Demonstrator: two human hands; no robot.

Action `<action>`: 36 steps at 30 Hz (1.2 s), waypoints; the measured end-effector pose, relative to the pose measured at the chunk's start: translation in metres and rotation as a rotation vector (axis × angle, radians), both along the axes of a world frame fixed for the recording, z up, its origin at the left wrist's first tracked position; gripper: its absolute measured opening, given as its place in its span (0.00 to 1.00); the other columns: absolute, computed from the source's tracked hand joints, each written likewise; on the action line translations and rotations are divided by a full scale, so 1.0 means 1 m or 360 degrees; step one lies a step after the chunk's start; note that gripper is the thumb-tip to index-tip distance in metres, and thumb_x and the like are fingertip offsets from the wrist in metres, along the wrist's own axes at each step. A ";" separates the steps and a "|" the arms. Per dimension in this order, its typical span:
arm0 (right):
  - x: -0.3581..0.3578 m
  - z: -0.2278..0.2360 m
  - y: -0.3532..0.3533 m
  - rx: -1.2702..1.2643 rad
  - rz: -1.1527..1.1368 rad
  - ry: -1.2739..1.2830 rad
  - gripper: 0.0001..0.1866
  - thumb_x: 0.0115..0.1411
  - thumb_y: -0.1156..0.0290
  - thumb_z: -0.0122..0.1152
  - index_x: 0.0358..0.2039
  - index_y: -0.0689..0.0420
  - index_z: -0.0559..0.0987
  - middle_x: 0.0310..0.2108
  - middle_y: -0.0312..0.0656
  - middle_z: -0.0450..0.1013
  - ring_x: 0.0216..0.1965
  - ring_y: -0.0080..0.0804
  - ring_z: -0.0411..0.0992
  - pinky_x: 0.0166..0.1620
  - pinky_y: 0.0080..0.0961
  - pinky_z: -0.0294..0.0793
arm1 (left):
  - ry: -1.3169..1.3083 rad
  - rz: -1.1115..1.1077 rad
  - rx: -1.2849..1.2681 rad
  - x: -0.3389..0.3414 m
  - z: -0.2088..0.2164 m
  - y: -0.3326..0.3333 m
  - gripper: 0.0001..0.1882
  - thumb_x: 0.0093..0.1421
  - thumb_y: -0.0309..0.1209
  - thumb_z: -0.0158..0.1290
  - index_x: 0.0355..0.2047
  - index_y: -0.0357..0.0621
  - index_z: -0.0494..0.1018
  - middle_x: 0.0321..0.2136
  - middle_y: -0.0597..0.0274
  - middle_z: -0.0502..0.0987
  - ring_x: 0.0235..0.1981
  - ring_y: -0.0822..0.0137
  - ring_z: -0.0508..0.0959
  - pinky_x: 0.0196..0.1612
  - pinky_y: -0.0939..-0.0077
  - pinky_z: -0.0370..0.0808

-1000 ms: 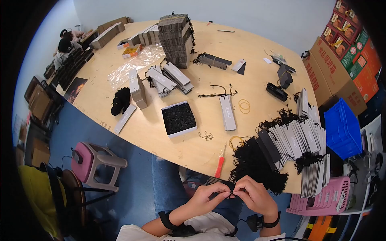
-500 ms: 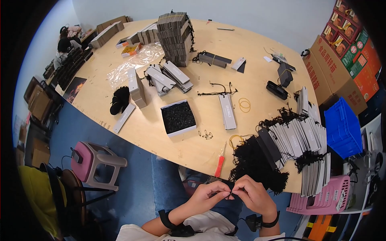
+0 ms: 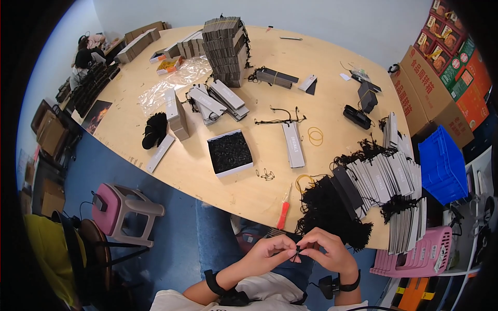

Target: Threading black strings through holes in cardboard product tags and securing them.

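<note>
My left hand (image 3: pixel 270 252) and my right hand (image 3: pixel 326 251) meet over my lap, just below the table's near edge. Both pinch a thin black string (image 3: pixel 296 255) between their fingertips. A heap of black strings (image 3: pixel 328 206) lies on the wooden table (image 3: pixel 218 186) right above my hands. Rows of grey tags with black strings (image 3: pixel 381 176) spread to the right of the heap. An orange-handled cutter (image 3: pixel 282 213) rests at the table edge by my left hand. A white box of small black pieces (image 3: pixel 230 152) sits further in.
A tall stack of grey tags (image 3: pixel 224 42) stands at the back. A pink stool (image 3: pixel 123 212) is at the lower left, a blue crate (image 3: pixel 440 165) and cardboard boxes (image 3: pixel 434 85) at the right, a pink basket (image 3: pixel 419 255) beside my right arm. Another person (image 3: pixel 85 57) sits far left.
</note>
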State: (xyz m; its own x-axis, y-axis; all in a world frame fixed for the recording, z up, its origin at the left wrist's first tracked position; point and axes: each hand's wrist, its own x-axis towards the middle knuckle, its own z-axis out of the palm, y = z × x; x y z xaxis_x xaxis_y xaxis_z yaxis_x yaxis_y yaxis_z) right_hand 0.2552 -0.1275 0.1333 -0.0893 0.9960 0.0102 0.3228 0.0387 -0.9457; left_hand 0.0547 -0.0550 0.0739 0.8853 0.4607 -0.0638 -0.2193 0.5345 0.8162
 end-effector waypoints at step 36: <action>-0.025 -0.043 -0.028 0.0125 -0.0769 0.0244 0.03 0.60 0.82 0.59 0.32 0.64 0.73 0.31 0.40 0.70 0.27 0.20 0.69 0.30 0.15 0.71 | 0.0566 0.0355 0.1531 -0.014 0.036 0.003 0.06 0.60 0.24 0.59 0.36 0.37 0.75 0.26 0.61 0.72 0.24 0.70 0.75 0.26 0.75 0.71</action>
